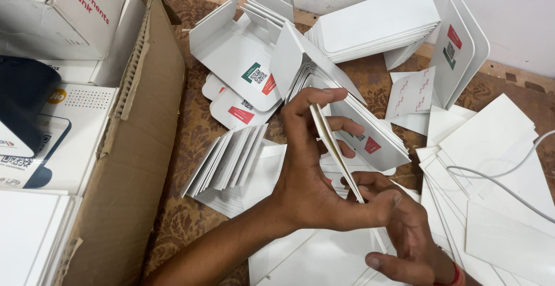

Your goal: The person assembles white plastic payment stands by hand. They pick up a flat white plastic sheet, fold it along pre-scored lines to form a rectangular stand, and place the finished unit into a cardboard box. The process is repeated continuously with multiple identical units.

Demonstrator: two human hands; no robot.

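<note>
My left hand [309,176] reaches in from the lower left and pinches a thin white folded card [332,143], seen almost edge-on, between its fingertips and thumb. My right hand [404,234], with a red band at the wrist, sits just below and grips the card's lower end with curled fingers. Right behind the card leans a fanned stack of white cards [370,130] with small red and green printed marks. A second fanned pile of folded cards [228,159] lies to the left of my left hand.
A big open cardboard box [144,124] holding white cartons fills the left side. Flat die-cut white blanks [231,49] and a thick stack of sheets [376,26] lie by the wall. More white sheets [497,205] and a white cable [509,173] cover the right. A brown patterned cloth [191,136] lies underneath.
</note>
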